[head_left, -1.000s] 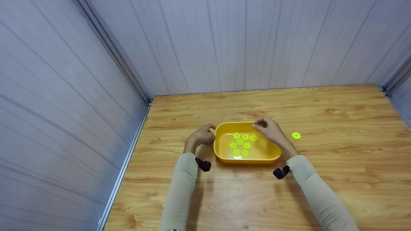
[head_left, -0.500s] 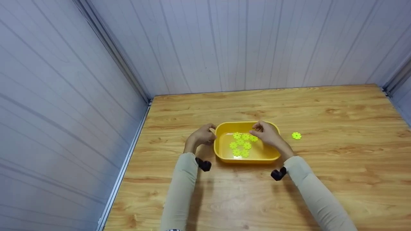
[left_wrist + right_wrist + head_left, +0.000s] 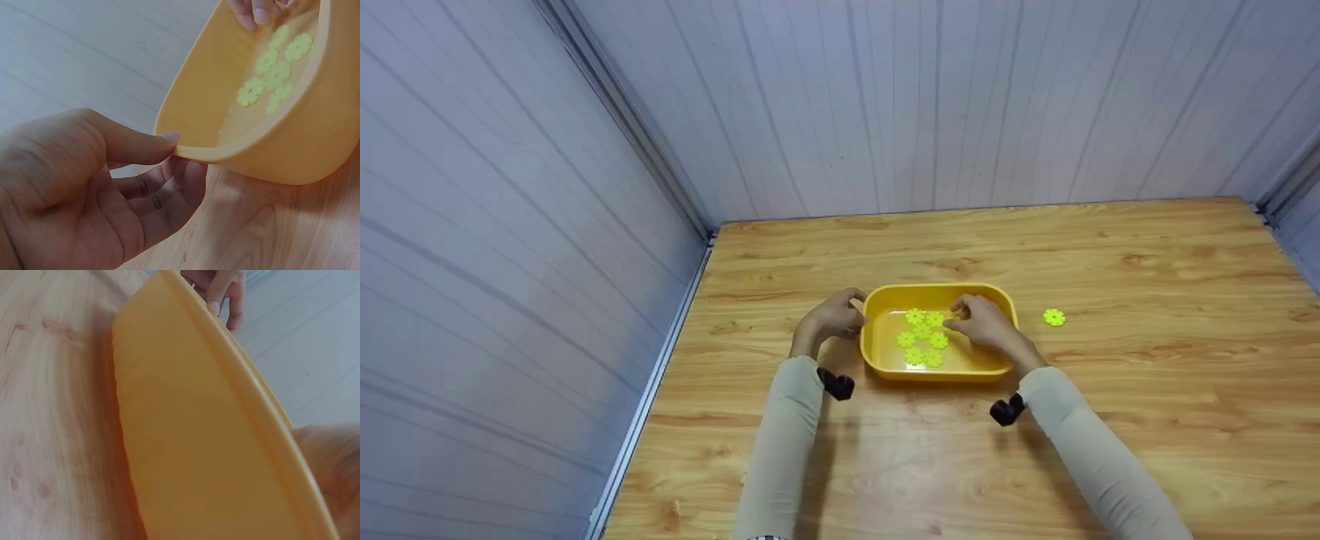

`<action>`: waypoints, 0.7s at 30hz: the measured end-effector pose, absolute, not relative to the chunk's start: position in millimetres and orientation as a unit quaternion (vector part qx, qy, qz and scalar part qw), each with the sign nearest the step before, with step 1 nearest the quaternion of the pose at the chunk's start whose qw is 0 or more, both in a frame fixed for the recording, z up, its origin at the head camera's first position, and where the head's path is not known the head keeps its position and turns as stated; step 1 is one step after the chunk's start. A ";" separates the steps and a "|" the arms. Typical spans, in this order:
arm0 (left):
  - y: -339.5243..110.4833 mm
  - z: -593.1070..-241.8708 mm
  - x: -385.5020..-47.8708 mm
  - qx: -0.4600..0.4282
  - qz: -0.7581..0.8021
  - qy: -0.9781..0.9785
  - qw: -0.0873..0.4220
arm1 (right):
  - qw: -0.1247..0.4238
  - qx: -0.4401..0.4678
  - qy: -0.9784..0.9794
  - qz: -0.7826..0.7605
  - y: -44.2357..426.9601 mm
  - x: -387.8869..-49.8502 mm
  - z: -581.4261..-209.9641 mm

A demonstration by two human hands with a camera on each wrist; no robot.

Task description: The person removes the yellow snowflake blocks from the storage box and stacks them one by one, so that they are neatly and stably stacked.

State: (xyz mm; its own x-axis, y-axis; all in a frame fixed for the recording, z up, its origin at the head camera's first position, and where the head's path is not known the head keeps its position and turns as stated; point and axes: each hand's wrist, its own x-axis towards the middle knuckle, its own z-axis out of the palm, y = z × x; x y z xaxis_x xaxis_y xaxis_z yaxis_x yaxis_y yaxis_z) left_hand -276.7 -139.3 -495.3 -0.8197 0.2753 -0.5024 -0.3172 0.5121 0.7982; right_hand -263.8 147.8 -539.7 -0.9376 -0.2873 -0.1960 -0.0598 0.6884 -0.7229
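We've left hand (image 3: pixel 831 316) pinching yellow tub rim (image 3: pixel 937 376); right hand (image 3: pixel 986 322) inside, can't tell its grip. Tub wall (image 3: pixel 174 410) blocks right wrist view. Loose flower (image 3: pixel 1054 317) on table (image 3: pixel 1155 360), right.

a wooden table (image 3: pixel 1185 420) shows streaky, light brown grain with scattered darker knots and a soft glare near the front. at its far edge stands a pale blue-grey back wall (image 3: pixel 885 112), lined roughly top to bottom, with a small dark speck. the left wall (image 3: pixel 495 262), with slanting lines, meets it at a corner post (image 3: pixel 628 112). a pale strip (image 3: pixel 660 375) borders the table's left side. a right wall (image 3: pixel 1305 232) shows partly, beside a second post (image 3: pixel 1290 184).
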 end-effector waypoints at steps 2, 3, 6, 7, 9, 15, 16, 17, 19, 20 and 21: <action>-139.1 -495.3 -276.8 -0.014 0.496 0.814 0.301 | 0.155 -0.096 0.910 -0.373 147.0 -263.1 -540.8; -139.0 -495.1 -276.7 -0.014 0.497 0.814 0.301 | 0.156 -0.097 0.911 -0.368 146.7 -262.9 -541.4; -138.8 -495.5 -276.8 -0.013 0.499 0.812 0.301 | 0.155 -0.099 0.917 -0.355 146.1 -262.2 -543.1; -138.8 -495.6 -276.6 -0.014 0.500 0.812 0.301 | 0.152 -0.100 0.919 -0.350 145.8 -262.0 -543.6; -138.9 -495.6 -276.1 -0.014 0.501 0.811 0.301 | 0.145 -0.097 0.924 -0.339 144.8 -261.8 -544.4; -138.8 -496.1 -275.6 -0.014 0.498 0.813 0.300 | 0.124 -0.101 0.941 -0.298 141.7 -259.9 -544.2; -138.8 -496.2 -275.6 -0.014 0.497 0.814 0.300 | 0.120 -0.103 0.943 -0.293 141.5 -259.5 -544.2; -138.8 -496.4 -275.8 -0.013 0.496 0.815 0.300 | 0.118 -0.101 0.944 -0.290 141.1 -259.2 -544.1; -138.7 -496.3 -275.9 -0.012 0.493 0.817 0.300 | 0.112 -0.101 0.946 -0.285 140.6 -258.5 -543.6; -138.7 -496.2 -275.9 -0.011 0.492 0.817 0.300 | 0.110 -0.100 0.947 -0.283 140.4 -258.2 -543.3; -138.6 -496.3 -276.2 -0.011 0.491 0.818 0.300 | 0.108 -0.100 0.948 -0.281 140.1 -258.0 -543.2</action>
